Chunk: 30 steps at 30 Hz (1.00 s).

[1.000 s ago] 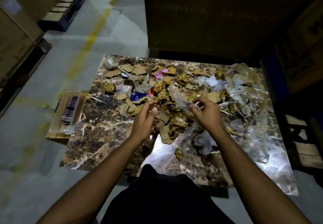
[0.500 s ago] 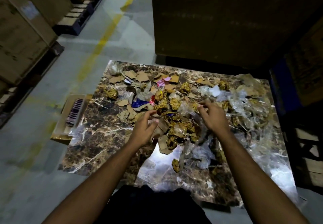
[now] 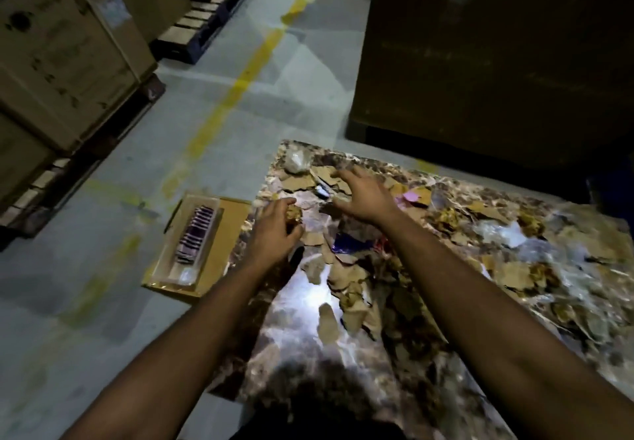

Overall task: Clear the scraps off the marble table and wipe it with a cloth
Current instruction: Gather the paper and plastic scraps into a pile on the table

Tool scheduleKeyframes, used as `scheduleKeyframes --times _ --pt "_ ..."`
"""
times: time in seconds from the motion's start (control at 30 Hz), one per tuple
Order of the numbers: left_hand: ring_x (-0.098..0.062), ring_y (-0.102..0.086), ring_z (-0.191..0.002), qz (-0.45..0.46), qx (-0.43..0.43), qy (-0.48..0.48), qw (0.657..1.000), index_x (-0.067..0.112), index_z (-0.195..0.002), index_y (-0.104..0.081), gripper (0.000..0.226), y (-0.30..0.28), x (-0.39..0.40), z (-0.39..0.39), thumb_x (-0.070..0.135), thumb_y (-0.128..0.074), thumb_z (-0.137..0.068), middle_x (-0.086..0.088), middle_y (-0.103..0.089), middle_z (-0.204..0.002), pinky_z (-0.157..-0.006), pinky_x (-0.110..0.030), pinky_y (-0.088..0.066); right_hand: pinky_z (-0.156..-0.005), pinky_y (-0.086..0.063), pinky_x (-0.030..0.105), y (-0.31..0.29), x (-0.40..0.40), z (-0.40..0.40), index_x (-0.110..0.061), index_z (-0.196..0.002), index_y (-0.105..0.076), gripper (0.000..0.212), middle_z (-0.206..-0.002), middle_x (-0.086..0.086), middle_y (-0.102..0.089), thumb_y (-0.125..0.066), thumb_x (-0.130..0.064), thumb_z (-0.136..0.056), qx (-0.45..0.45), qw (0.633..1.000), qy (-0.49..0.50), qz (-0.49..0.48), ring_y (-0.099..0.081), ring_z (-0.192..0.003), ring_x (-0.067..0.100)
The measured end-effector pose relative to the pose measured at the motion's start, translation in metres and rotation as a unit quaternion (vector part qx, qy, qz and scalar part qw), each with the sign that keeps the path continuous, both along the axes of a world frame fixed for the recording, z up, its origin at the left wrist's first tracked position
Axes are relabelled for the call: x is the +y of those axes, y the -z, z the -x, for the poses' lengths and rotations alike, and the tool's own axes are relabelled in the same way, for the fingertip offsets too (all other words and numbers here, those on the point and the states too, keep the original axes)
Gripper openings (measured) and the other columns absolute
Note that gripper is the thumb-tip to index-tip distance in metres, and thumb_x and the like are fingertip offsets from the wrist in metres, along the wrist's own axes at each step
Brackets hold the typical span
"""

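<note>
The clearing is barely beginning: scraps (image 3: 456,233) are lying across the tabletop (image 3: 308,354) right of both hands. The left hand (image 3: 274,230) is closing on a gold wad (image 3: 294,213); the right hand (image 3: 363,196) is spreading over cardboard bits. No cloth is showing.

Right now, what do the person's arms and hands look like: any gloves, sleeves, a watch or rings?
Both arms are bare from hand to the frame edge: no sleeves show. The left hand and right hand wear no gloves. No watch, band or ring is visible, though the picture is dim and blurred, so small items on the fingers could be missed.
</note>
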<state>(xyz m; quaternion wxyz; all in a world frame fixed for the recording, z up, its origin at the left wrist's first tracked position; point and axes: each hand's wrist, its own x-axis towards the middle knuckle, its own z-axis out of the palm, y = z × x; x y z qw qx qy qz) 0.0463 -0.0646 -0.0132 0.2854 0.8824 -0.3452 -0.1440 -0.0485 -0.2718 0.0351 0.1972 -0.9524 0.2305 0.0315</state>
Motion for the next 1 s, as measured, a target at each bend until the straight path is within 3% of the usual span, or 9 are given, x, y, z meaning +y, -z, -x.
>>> scheduleKeyframes --times 0.1,0.2,0.33,0.47,0.67,0.83,1.0 --pt "-0.035 -0.037 -0.131 -0.057 -0.047 0.040 0.996 0.027 -0.143 -0.041 0.066 0.018 -0.001 -0.032 0.041 -0.068 -0.085 -0.007 -0.043 -0.146 -0.107 -0.045 -0.037 -0.111 -0.039 0.051 0.010 0.001 -0.075 -0.044 -0.151 -0.032 0.086 -0.159 0.011 -0.030 -0.075 -0.057 -0.078 0.051 0.995 -0.070 0.057 -0.037 -0.139 0.038" --pt "-0.036 -0.026 -0.139 -0.108 -0.039 0.059 0.992 0.033 -0.148 -0.033 0.078 0.039 -0.007 -0.053 0.048 -0.069 -0.081 -0.006 -0.029 -0.157 -0.111 -0.049 -0.033 -0.110 -0.037 0.062 0.025 -0.001 -0.136 -0.057 -0.151 -0.018 0.104 -0.168 0.008 -0.010 -0.083 -0.059 -0.069 0.102 0.985 -0.099 0.094 -0.026 -0.144 0.045" --pt "-0.034 -0.026 -0.139 -0.108 -0.038 0.087 0.990 0.038 -0.143 -0.038 0.064 0.058 -0.008 -0.059 0.043 -0.067 -0.086 -0.007 -0.030 -0.154 -0.108 -0.046 -0.035 -0.112 -0.032 0.069 0.052 -0.013 -0.168 -0.062 -0.152 -0.008 0.120 -0.170 0.008 0.007 -0.086 -0.067 -0.061 0.207 0.968 -0.116 0.081 -0.013 -0.149 0.051" --pt "-0.028 -0.038 -0.129 -0.046 -0.005 0.074 0.996 0.025 -0.138 -0.043 0.051 0.060 -0.006 -0.055 0.023 -0.062 -0.091 -0.006 -0.039 -0.143 -0.099 -0.040 -0.042 -0.112 -0.031 0.068 0.077 -0.011 -0.150 -0.058 -0.153 -0.018 0.109 -0.169 0.011 0.006 -0.081 -0.071 -0.064 0.195 0.975 -0.092 0.062 -0.009 -0.150 0.052" --pt "-0.024 -0.045 -0.121 0.015 0.061 0.048 0.997 0.028 -0.128 -0.048 0.049 0.057 0.001 -0.050 0.013 -0.064 -0.085 0.000 -0.041 -0.132 -0.096 -0.040 -0.047 -0.114 -0.040 0.051 0.094 0.008 -0.121 -0.043 -0.145 -0.044 0.087 -0.161 0.016 -0.011 -0.086 -0.043 -0.069 0.122 0.992 -0.029 -0.016 -0.037 -0.136 0.047" --pt "-0.018 -0.049 -0.113 0.052 0.082 0.017 0.995 0.030 -0.127 -0.052 0.052 0.060 0.004 -0.046 0.012 -0.068 -0.082 0.004 -0.042 -0.129 -0.090 -0.031 -0.048 -0.103 -0.051 0.045 0.085 0.019 -0.115 -0.031 -0.137 -0.056 0.075 -0.154 0.018 -0.023 -0.087 -0.040 -0.069 0.110 0.993 -0.049 -0.005 -0.054 -0.124 0.043" --pt "-0.016 -0.049 -0.105 0.040 0.086 -0.013 0.995 0.021 -0.125 -0.058 0.051 0.049 0.007 -0.037 0.008 -0.072 -0.078 -0.002 -0.046 -0.130 -0.083 -0.020 -0.036 -0.119 -0.032 0.037 0.059 0.010 -0.089 -0.023 -0.146 -0.053 0.083 -0.154 0.015 -0.021 -0.089 -0.034 -0.073 0.082 0.993 -0.025 -0.085 -0.040 -0.139 0.038"
